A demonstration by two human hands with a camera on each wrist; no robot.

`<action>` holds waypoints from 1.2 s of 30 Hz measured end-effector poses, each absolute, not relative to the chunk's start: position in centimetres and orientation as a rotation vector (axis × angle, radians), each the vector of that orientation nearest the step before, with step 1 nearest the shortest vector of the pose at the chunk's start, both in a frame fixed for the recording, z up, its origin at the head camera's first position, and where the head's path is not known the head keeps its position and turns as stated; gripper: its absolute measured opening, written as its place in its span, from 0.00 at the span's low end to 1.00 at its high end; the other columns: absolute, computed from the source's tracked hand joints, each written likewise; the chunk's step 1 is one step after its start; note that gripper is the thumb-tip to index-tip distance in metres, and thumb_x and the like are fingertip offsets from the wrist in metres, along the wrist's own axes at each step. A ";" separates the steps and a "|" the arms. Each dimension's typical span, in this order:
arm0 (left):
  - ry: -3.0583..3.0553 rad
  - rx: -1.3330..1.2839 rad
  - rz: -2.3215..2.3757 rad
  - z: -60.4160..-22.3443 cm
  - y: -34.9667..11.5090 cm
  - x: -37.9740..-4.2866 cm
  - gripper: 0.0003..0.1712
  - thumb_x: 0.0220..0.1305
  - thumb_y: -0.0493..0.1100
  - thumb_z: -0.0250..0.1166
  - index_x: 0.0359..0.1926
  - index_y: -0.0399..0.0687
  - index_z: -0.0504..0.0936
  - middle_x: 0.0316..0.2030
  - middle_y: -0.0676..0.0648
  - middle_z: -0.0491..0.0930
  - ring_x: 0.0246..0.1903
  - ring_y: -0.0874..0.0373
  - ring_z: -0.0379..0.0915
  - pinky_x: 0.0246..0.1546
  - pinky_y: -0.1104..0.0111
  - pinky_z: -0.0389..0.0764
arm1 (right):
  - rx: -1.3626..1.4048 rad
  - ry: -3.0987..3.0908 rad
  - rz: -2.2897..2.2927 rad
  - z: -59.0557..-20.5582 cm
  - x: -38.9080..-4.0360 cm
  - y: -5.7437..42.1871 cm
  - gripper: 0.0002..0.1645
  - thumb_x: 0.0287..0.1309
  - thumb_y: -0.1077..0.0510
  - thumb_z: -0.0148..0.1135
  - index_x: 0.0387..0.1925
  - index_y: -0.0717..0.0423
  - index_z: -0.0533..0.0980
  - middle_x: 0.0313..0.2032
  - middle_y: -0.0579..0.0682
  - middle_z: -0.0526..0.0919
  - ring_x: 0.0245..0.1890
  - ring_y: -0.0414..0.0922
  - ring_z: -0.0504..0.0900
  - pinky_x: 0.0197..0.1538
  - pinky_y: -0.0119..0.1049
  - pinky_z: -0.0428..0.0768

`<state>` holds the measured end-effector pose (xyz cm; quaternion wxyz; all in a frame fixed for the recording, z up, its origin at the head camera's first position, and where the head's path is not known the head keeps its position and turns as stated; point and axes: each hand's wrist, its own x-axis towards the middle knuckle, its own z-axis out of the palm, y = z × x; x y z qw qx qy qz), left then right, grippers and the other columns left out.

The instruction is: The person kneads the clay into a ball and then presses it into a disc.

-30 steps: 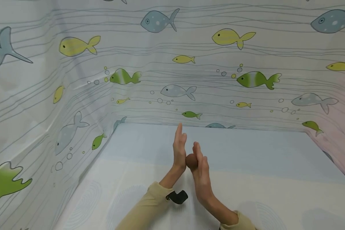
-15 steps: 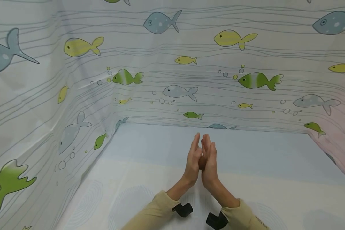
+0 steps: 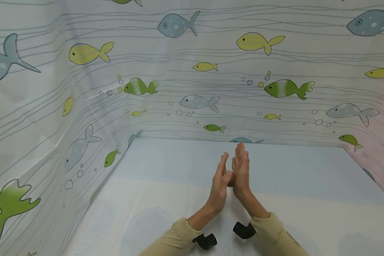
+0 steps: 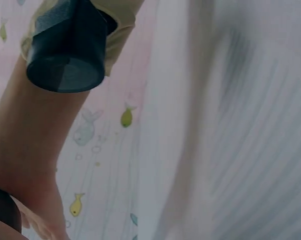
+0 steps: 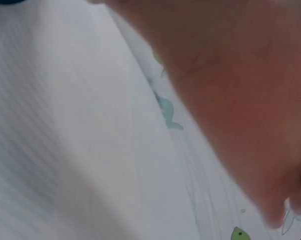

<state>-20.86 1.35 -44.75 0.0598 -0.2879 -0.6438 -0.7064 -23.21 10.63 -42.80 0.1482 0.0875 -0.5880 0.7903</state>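
In the head view a small brown ball (image 3: 232,180) sits between my two palms, partly covered by the left thumb. My left hand (image 3: 219,190) lies flat on its left side, fingers straight and tilted up. Facing it, my right hand (image 3: 241,173) presses on the other side, its fingers extended and reaching a little farther forward. The left wrist view catches the dark ball (image 4: 3,212) at its lower left edge. In the right wrist view only a dark sliver shows at the right edge, beside a large blurred palm.
Black wrist cameras (image 3: 206,241) hang below both tan sleeves (image 3: 176,237). Under the hands lies a white and pale blue tabletop (image 3: 294,170) with circle patterns. A fish-print curtain (image 3: 166,64) rises behind and along the left and right sides.
Both hands have shifted right and closed in on the ball. The left hand has slid back toward me, the right one forward, in a rubbing motion with the ball between them.
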 end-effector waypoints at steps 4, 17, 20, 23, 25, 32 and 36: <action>-1.925 -0.880 -2.089 -44.3 1.3 -21.0 0.40 0.75 0.59 0.40 0.79 0.44 0.46 0.78 0.50 0.44 0.78 0.50 0.31 0.75 0.58 0.44 | 0.252 -1.718 2.251 -43.4 -23.5 10.9 0.41 0.75 0.38 0.24 0.79 0.52 0.36 0.79 0.49 0.37 0.78 0.45 0.36 0.77 0.45 0.37; -1.909 -0.725 -2.070 -43.7 0.5 -23.3 0.38 0.71 0.51 0.45 0.78 0.43 0.50 0.77 0.51 0.47 0.77 0.55 0.34 0.75 0.54 0.42 | 0.360 -1.840 2.366 -44.2 -20.0 7.9 0.42 0.75 0.36 0.19 0.79 0.53 0.34 0.79 0.49 0.37 0.78 0.47 0.38 0.71 0.25 0.53; -1.895 -0.710 -2.034 -43.4 0.1 -24.0 0.38 0.71 0.51 0.44 0.77 0.40 0.51 0.77 0.49 0.48 0.77 0.56 0.35 0.75 0.53 0.43 | 0.322 -1.836 2.410 -43.9 -19.2 7.5 0.41 0.75 0.36 0.18 0.79 0.52 0.33 0.79 0.48 0.38 0.78 0.47 0.39 0.72 0.33 0.53; -1.896 -0.705 -1.993 -43.2 -0.3 -24.6 0.39 0.71 0.52 0.43 0.77 0.39 0.50 0.77 0.48 0.48 0.77 0.55 0.35 0.75 0.50 0.43 | 0.328 -1.803 2.439 -43.6 -18.8 7.4 0.41 0.76 0.37 0.19 0.78 0.54 0.32 0.79 0.50 0.38 0.78 0.50 0.38 0.75 0.50 0.47; -1.899 -0.696 -1.975 -43.1 -0.5 -24.9 0.39 0.71 0.53 0.42 0.77 0.40 0.51 0.77 0.48 0.49 0.77 0.55 0.35 0.75 0.49 0.42 | 0.350 -1.781 2.450 -43.2 -18.5 7.4 0.42 0.76 0.37 0.19 0.78 0.56 0.32 0.79 0.52 0.36 0.78 0.52 0.38 0.75 0.57 0.44; -1.895 -0.698 -1.990 -43.5 -1.0 -25.7 0.37 0.72 0.53 0.40 0.77 0.44 0.51 0.77 0.49 0.49 0.77 0.55 0.35 0.74 0.48 0.41 | 0.328 -1.749 2.482 -41.9 -17.4 7.3 0.43 0.76 0.37 0.21 0.78 0.58 0.31 0.78 0.54 0.34 0.78 0.54 0.36 0.74 0.60 0.41; -1.913 -0.695 -2.022 -44.1 -1.0 -25.6 0.37 0.72 0.54 0.39 0.78 0.45 0.51 0.77 0.50 0.49 0.77 0.53 0.35 0.74 0.47 0.40 | 0.307 -1.749 2.480 -41.4 -17.2 7.3 0.42 0.76 0.37 0.21 0.78 0.57 0.32 0.79 0.53 0.35 0.78 0.53 0.35 0.74 0.60 0.41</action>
